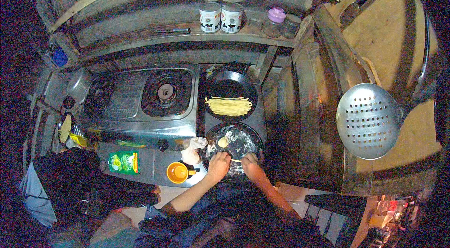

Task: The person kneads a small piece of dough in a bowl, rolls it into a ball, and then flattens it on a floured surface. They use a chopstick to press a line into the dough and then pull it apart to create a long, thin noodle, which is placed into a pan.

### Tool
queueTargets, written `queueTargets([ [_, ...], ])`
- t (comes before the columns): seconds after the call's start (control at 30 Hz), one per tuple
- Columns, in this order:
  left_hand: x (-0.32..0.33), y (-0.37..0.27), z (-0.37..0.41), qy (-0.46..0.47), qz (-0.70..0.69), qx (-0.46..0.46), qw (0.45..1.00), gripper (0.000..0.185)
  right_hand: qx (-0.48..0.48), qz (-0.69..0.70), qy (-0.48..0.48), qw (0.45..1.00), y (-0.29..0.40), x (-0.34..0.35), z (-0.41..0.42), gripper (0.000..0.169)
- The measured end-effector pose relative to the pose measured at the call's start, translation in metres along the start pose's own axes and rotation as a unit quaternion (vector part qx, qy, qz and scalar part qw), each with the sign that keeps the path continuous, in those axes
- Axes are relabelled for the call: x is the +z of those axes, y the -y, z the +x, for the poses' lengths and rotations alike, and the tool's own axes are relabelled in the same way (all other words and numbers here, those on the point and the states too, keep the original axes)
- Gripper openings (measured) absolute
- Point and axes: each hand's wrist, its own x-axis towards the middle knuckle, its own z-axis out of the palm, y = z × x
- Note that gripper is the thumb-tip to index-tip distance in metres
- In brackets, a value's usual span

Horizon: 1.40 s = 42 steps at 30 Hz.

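Note:
A thin pale strip of dough (236, 160) spans the gap between my hands over a round dark pan (208, 132) dusted with white flour. My left hand (218, 167) has its fingers curled around the strip's left end. At the other end, my right hand (251, 168) grips it with bent fingers. A small lump of dough (223, 142) lies on the floured surface just beyond my left hand. Behind it, a second dark pan (231, 88) holds a row of thin dough strips (229, 106) laid side by side.
To the left stand a two-burner gas stove (168, 124), a green packet (124, 162), a yellow mug (177, 172) and a crumpled white bag (191, 153). Another person (70, 181) sits at the left. A perforated metal skimmer (369, 121) hangs at the right. Two cans (221, 18) stand on a shelf.

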Motion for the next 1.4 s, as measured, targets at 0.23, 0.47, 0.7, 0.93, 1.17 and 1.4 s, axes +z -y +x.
queueTargets([
  [0.23,-0.015,-0.001,0.001,0.001,0.011,-0.062,0.998,0.013,-0.036,-0.046,-0.051,0.997,0.008,-0.002,0.019,0.019],
  [0.47,0.015,-0.017,-0.014,0.125,-0.28,-0.005,0.952,0.071,-0.029,-0.059,0.074,0.995,0.026,0.003,-0.004,0.055],
  [0.7,0.012,-0.015,0.005,0.177,-0.146,-0.047,0.972,0.074,-0.016,-0.135,0.06,0.989,0.01,0.021,0.017,0.07],
  [0.93,0.0,-0.014,-0.016,0.208,-0.045,-0.018,0.977,0.075,-0.012,-0.078,0.126,0.989,0.018,-0.01,-0.003,0.088],
  [1.17,0.009,-0.009,-0.01,0.142,-0.011,-0.016,0.99,0.068,-0.007,-0.089,0.087,0.992,0.004,0.002,0.009,0.092],
  [1.4,0.009,-0.015,-0.007,0.156,-0.153,-0.046,0.975,0.071,-0.019,-0.039,0.113,0.993,0.022,0.009,0.001,0.08],
])
